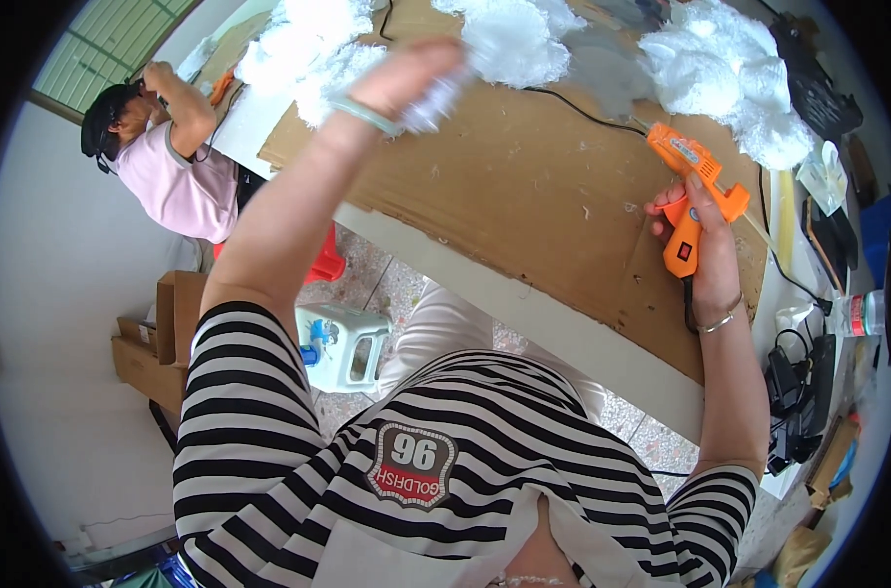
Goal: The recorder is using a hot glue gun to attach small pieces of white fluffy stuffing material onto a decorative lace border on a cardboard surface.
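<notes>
"Where was the hot-glue gun (684, 231)?"

"Right of centre in the frame, held above the cardboard sheet (524, 206) that covered much of the worktop (524, 308). The right hand (715, 235) had it by the grip, fingers curled around the trigger side and thumb along the body."

"And its long axis?"

"The barrel slanted from lower right to upper left, nozzle foremost, with a glue stick (757, 230) poking out behind. The grip hung toward the bottom of the frame, trailing its black cord."

"What about the left hand (416, 76)?"

"Up at top centre, smeared by motion. A white fluffy tuft (433, 104) showed against it, but I couldn't tell how tightly those fingers were closed."

"So how did the two sit?"

"Well apart. The tuft lay to the left of the nozzle and slightly higher, across bare cardboard; the barrel pointed broadly to that side, though more steeply upward. The right hand was already on the gun, the left far from it."

"Anything near the nozzle?"

"A white fluffy mound (715, 73) to its upper right."
</notes>
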Demonstrator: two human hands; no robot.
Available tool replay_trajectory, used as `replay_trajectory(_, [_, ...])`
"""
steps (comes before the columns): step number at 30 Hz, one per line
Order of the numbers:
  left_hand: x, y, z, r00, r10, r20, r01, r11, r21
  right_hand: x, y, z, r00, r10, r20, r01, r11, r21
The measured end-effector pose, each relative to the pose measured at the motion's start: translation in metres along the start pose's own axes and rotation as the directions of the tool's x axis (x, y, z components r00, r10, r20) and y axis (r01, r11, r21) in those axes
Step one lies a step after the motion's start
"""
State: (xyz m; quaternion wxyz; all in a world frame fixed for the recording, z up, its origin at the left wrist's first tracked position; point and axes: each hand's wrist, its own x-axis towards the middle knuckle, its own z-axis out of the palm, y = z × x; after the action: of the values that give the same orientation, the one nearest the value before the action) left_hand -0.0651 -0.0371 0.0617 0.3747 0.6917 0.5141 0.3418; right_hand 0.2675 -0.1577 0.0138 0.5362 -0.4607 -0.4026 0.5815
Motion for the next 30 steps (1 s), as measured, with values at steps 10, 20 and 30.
replay_trajectory(10, [0.050,-0.082,-0.138,0.917,-0.028,-0.398,0.223,0.863,0.453,-0.001,-0.001,0.007,1.000,0.020,-0.015,-0.020,1.000,-0.006])
replay_trajectory(20, [0.077,-0.033,-0.075,0.816,0.422,-0.394,-0.178,0.833,0.524,0.006,0.001,0.002,1.000,0.014,-0.002,-0.014,0.999,0.047])
replay_trajectory(30, [0.101,0.008,0.033,0.951,0.205,-0.233,-0.142,0.956,0.258,0.003,-0.002,0.002,0.999,0.043,-0.005,-0.043,0.998,0.041])
